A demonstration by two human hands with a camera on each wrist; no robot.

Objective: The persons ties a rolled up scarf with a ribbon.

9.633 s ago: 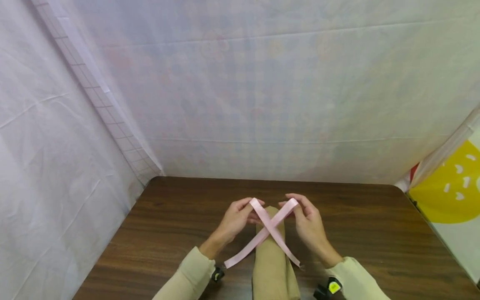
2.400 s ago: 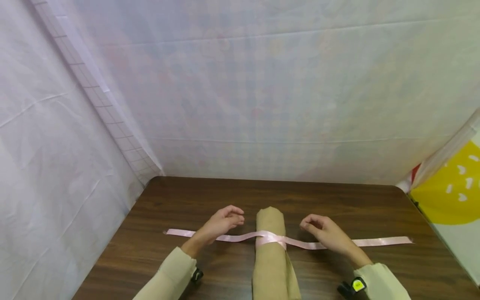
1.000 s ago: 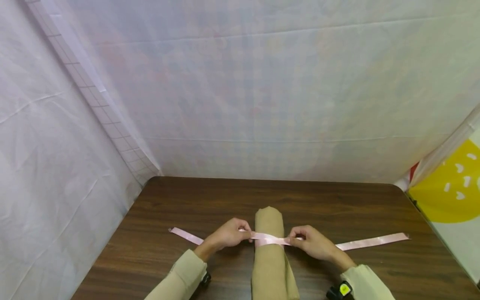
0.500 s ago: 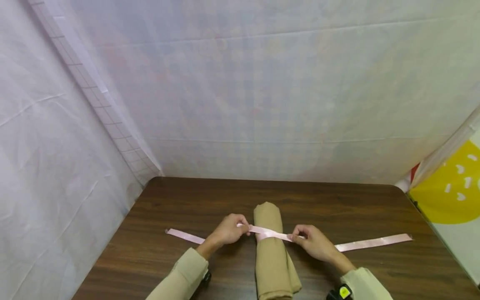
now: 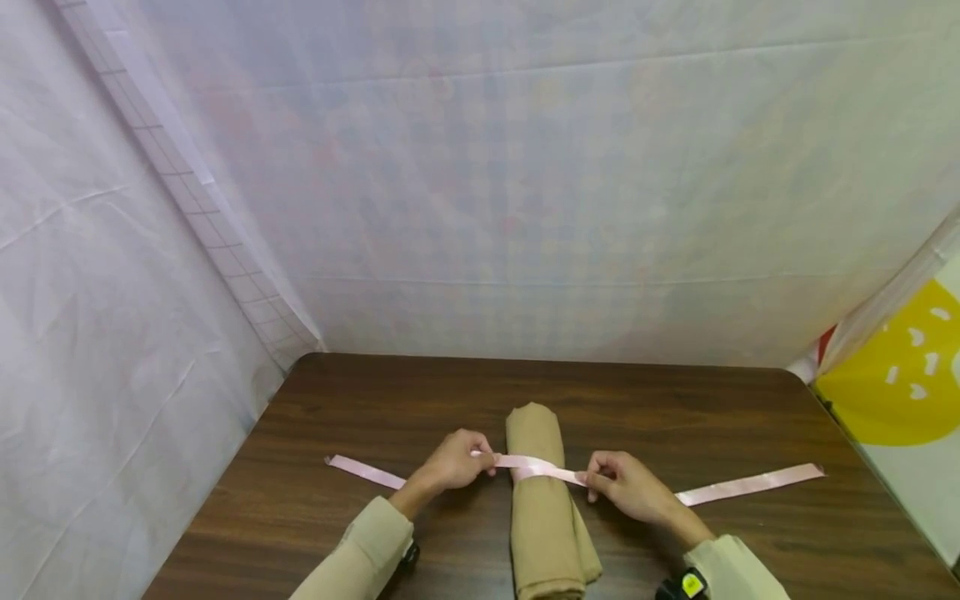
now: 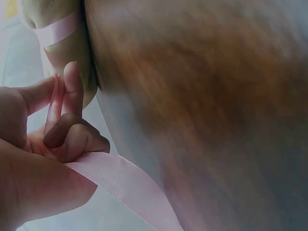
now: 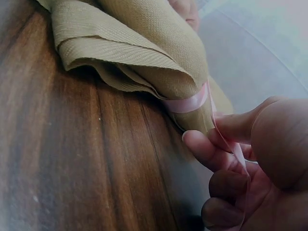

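A rolled tan cloth [image 5: 543,533] lies lengthwise on the table, with a pink satin ribbon [image 5: 536,468] wrapped round it and crossed on top. Left of the roll, my left hand [image 5: 453,461] pinches one side of the ribbon between thumb and forefinger. My right hand [image 5: 626,487] pinches the other side just right of the roll. Between the two hands the ribbon runs nearly straight. In the left wrist view a tail of ribbon [image 6: 120,180] trails out below the curled fingers. The right wrist view shows the folded layers of the cloth [image 7: 125,53] beside the ribbon band.
The dark wood table [image 5: 375,400] carries both ribbon tails, the left tail [image 5: 365,472] and the right tail [image 5: 750,485], spread outward. White curtains [image 5: 525,208] hang behind and to the left. A yellow patterned panel [image 5: 900,375] stands beyond the right edge.
Earlier both hands held the ribbon crossed in the air, then let it lie across the roll. They have since pinched it close to the roll, which has shifted slightly and turned.
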